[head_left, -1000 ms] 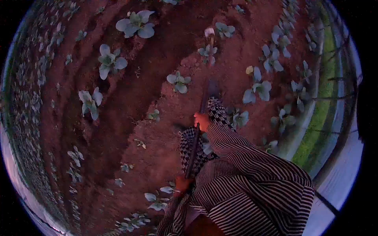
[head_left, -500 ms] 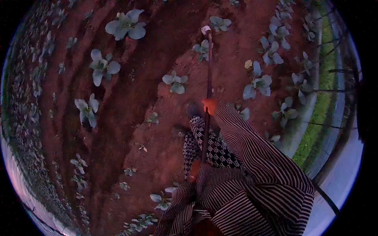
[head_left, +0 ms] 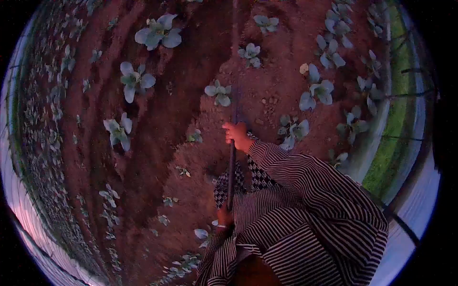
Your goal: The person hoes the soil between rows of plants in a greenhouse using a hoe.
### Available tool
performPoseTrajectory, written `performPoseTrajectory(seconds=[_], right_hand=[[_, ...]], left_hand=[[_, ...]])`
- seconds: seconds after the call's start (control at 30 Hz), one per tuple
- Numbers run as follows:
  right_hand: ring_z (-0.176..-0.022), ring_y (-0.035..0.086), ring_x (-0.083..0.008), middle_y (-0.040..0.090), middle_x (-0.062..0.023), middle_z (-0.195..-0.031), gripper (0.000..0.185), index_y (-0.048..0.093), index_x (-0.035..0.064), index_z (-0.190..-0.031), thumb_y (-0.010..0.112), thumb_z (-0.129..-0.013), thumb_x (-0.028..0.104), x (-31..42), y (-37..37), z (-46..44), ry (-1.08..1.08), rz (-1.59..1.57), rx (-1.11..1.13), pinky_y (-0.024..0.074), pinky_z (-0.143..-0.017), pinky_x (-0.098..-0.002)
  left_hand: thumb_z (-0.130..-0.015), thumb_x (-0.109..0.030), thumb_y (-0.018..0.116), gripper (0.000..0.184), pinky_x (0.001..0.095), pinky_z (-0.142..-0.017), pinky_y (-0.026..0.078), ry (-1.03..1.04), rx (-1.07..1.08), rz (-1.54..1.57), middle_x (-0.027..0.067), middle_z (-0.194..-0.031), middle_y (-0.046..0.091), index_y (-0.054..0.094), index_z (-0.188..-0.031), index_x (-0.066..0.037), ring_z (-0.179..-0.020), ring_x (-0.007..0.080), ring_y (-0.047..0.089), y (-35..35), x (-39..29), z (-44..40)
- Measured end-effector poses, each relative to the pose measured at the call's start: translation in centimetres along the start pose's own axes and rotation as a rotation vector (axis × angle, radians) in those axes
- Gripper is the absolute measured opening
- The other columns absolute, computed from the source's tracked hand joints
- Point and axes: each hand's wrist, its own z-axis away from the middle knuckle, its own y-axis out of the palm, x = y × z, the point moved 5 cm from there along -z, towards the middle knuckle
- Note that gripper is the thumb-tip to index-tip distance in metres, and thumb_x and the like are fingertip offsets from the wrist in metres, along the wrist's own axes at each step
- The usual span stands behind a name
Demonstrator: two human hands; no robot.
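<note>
Across the ground below me, brown soil (head_left: 157, 143) carries rows of leafy plants (head_left: 158, 34); a grass strip (head_left: 398, 128) borders it at right. My striped shirt (head_left: 305, 209) covers both arms. The pole (head_left: 232, 176) extends forward from my lap to the top edge of view, its far part blurred. It passes just right of one small plant (head_left: 219, 93). My right hand (head_left: 241, 136) has its fingers (head_left: 230, 129) closed around the pole; my left hand (head_left: 224, 217), shadowed, is closed around it lower down.
</note>
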Motion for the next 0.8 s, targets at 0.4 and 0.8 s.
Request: performPoseTrajectory(seconds=[0.4, 0.8], right_hand=[[-0.042, 0.041, -0.017, 0.041, -0.0059, -0.051, 0.014, 0.048, 0.0034, -0.07, 0.057, -0.072, 0.013, -22.5, -9.1, -4.2, -0.194, -0.022, 0.107, 0.037, -0.041, -0.0328], [-0.039, 0.038, -0.0142, 0.037, -0.0027, -0.046, 0.02, 0.042, 0.0072, -0.058, 0.053, -0.073, 0.012, -19.6, -2.1, -2.1, -0.265, 0.148, -0.088, 0.0332, -0.038, -0.0299]], left_hand=[[-0.066, -0.03, 0.056, 0.035, 0.0422, -0.052, 0.04, -0.329, 0.464, -0.06, 0.0182, -0.063, 0.052, 0.051, -0.088, -0.004, -0.06, 0.0335, 0.053, -3.5, 15.9, 9.8], [-0.065, -0.025, 0.057, 0.035, 0.0409, -0.053, 0.042, 0.009, 0.127, -0.027, 0.0189, -0.067, 0.055, 0.052, -0.094, -0.005, -0.062, 0.0339, 0.054, -8.7, 14.2, 7.0]])
